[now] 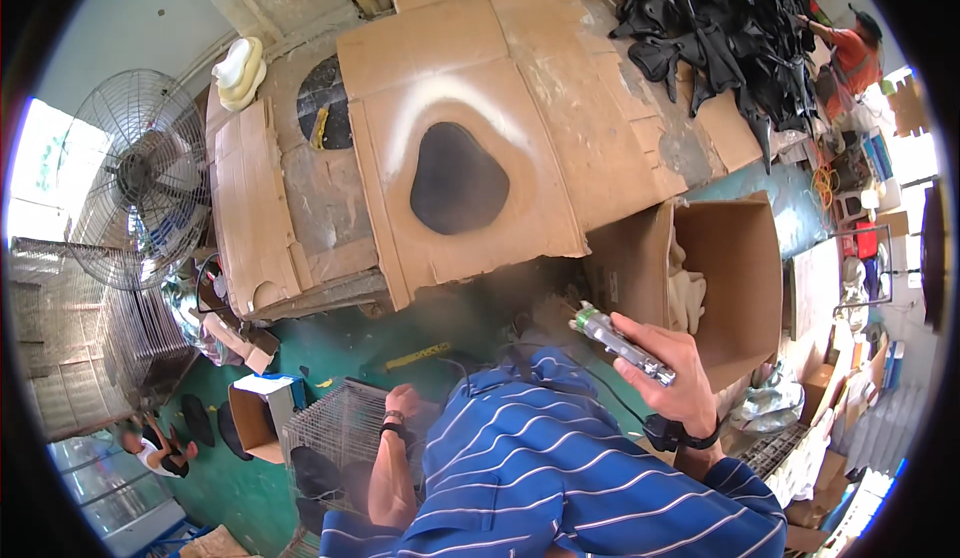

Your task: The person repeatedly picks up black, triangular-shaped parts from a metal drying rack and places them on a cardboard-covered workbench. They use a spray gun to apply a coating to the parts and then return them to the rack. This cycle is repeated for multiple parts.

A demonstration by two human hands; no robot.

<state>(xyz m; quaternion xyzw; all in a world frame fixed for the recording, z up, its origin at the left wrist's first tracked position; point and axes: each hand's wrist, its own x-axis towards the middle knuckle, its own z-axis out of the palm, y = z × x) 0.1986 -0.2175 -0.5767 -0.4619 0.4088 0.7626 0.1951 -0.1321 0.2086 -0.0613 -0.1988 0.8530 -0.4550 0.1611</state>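
My right hand (668, 363) is wrapped around a slim silver tube-shaped tool (632, 346) with a green and white end, held beside the open cardboard box. A dark cord runs below the tool. My left hand (403, 401) hangs low beside a wire cage (345, 423), its fingers curled in with nothing visible in them. On the table in front of me lies a cardboard sheet (545, 158) with a rounded dark opening (458, 180) ringed by whitish residue. Neither hand touches the sheet.
Pale molded pieces lie inside the cardboard box (735, 288) at right. Black floppy pieces (700, 33) pile up at the far right, near a person in orange (855, 63). A large fan (135, 168) stands left. Another person (158, 453) is at the lower left.
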